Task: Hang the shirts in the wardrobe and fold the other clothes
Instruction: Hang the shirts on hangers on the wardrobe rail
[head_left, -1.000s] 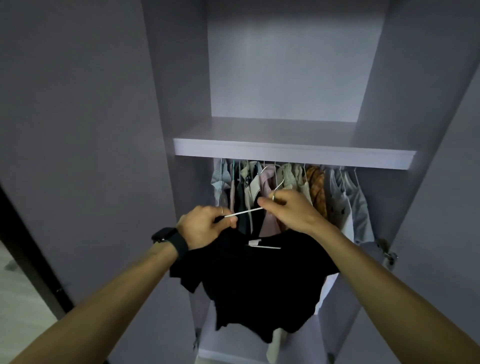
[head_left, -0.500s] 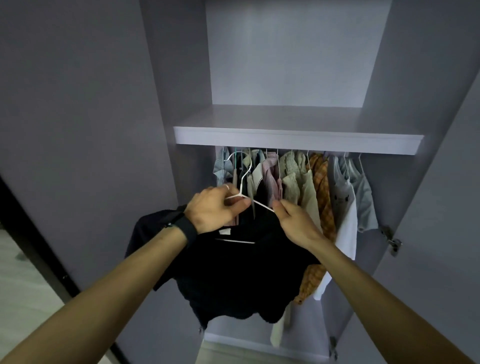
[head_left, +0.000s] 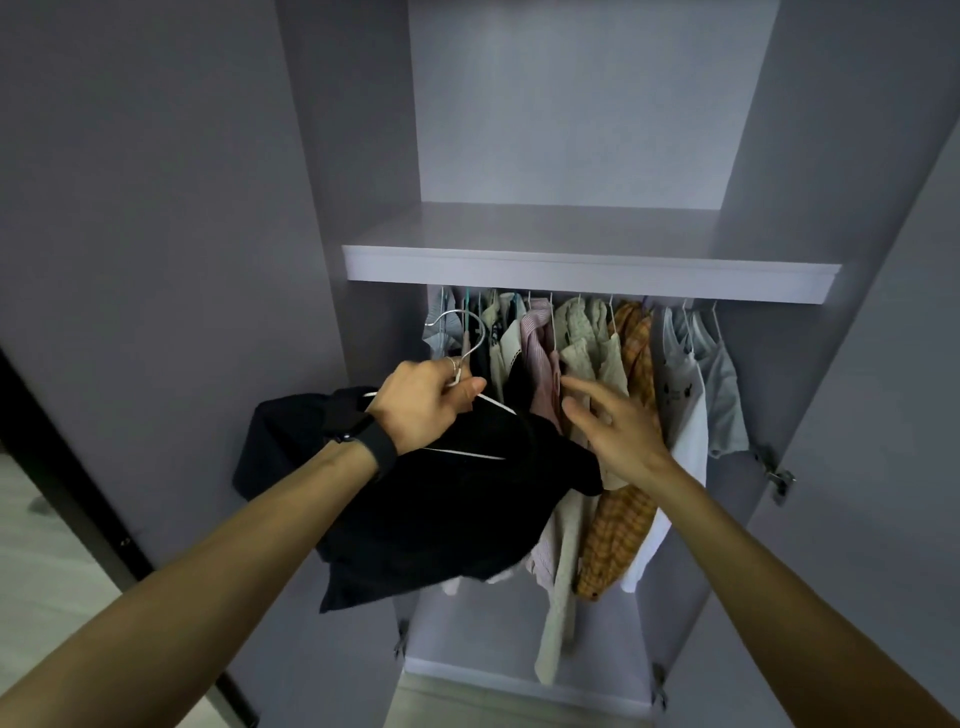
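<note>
The open wardrobe door stands at the left. Just beside its inner edge, the black shirt hangs on a white wire hanger in front of the wardrobe. The left hand, with a black watch on its wrist, grips the hanger at the base of the hook. The hook stands free below the shelf, in front of the left end of the hung clothes. The right hand is released, fingers spread, holding nothing. Its fingertips reach the pink shirt; contact cannot be confirmed. Farther right hang an orange checked shirt and a white shirt. A hinge sits on the right wall.
</note>
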